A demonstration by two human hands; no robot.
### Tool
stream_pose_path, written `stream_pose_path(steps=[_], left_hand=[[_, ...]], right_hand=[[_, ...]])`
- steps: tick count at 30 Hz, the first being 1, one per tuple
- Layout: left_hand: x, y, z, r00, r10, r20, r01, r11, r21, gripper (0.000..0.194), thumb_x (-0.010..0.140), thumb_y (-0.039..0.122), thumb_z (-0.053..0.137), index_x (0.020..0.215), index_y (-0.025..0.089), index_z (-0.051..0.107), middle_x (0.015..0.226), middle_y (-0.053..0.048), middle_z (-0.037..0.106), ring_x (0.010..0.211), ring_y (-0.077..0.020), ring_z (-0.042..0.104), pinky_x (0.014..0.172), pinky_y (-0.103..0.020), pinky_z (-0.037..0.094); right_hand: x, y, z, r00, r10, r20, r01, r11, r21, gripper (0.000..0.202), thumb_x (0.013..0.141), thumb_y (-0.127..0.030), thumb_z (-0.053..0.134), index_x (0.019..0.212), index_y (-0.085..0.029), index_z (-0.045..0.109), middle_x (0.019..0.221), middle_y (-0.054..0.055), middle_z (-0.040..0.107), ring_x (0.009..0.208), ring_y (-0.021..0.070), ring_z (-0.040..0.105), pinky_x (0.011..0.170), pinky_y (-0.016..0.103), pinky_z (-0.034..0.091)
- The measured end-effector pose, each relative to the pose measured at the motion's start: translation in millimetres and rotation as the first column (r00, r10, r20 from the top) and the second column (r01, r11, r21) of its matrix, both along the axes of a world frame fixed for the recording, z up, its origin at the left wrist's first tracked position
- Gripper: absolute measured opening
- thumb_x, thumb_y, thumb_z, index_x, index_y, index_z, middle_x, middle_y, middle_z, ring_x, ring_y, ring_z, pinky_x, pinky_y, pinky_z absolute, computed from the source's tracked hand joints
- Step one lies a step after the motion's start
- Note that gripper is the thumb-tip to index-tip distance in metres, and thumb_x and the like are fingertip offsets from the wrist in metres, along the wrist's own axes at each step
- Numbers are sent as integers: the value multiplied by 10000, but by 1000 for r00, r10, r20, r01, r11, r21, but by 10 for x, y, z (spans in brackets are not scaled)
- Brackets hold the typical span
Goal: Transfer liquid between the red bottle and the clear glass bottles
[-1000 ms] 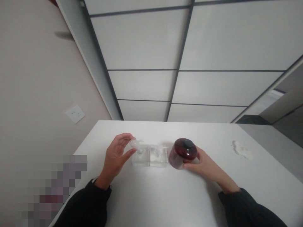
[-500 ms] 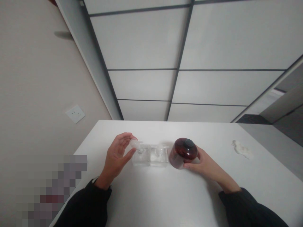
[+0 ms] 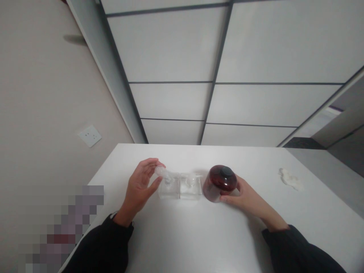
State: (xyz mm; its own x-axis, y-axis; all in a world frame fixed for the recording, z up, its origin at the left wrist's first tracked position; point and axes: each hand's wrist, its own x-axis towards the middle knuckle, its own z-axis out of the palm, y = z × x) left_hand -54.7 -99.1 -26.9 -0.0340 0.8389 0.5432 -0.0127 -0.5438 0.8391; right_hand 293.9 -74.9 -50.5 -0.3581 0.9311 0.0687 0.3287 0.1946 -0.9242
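A clear two-compartment container (image 3: 179,191) stands on the white table, with a rounded clear knob-like piece over each half. At its left end, the fingers and thumb of my left hand (image 3: 143,182) curve round a clear rounded end piece (image 3: 159,171); its exact kind is hard to make out. Just right of the container, almost against it, is a dark red, see-through jar (image 3: 213,185) with a black knob (image 3: 226,172) on top. My right hand (image 3: 237,193) grips the jar's right side, thumb in front and the other fingers mostly hidden behind it.
A crumpled white scrap (image 3: 289,179) lies on the right of the white table (image 3: 199,235). Behind the table's far edge stand white panelled doors (image 3: 173,102). The left wall carries a socket (image 3: 90,135). A blurred-out patch covers the lower left.
The view has shifted very slightly. Both hands, the clear container and the red jar keep their places relative to one another.
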Motion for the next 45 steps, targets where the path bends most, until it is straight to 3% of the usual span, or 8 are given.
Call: stream_pose_path(steps=[10,23,30,45], left_hand=[[-15,-10,-7,996,72,-54,-72,997,-3,375,911,288,878,1249,230,727,1104,-79,786,1093,-219,770,1010,-359,626],[-5,-30,30,995,76,-65,-76,997,8,287,928,278,856,1194,254,751,1255,-89,691,1156,-222,717,1002,-333,624],[21,-53,102,999,37,-27,-38,999,-38,316,918,285,872,1203,261,739,1274,-84,681,1054,-193,721,911,-299,644],[17,-71,116,999,45,-28,-47,997,-57,293,916,285,872,1181,264,748,1282,-85,665,1084,-203,720,864,-279,653]], right_hand=[[-5,-6,4,1000,6,-3,-6,1000,4,753,720,-547,935,1369,-261,681,1335,127,747,1254,407,680,1100,624,535],[1,-5,-18,1000,4,-7,-4,1000,5,777,714,-574,938,1370,-246,680,1332,131,745,1248,400,682,1096,605,540],[-1,-13,19,1000,11,-1,-11,1000,-1,742,730,-553,937,1356,-245,683,1304,133,754,1227,396,697,1086,611,550],[14,3,-30,1000,12,-2,-12,1000,17,774,728,-578,929,1382,-249,679,1328,140,750,1270,412,681,1121,628,522]])
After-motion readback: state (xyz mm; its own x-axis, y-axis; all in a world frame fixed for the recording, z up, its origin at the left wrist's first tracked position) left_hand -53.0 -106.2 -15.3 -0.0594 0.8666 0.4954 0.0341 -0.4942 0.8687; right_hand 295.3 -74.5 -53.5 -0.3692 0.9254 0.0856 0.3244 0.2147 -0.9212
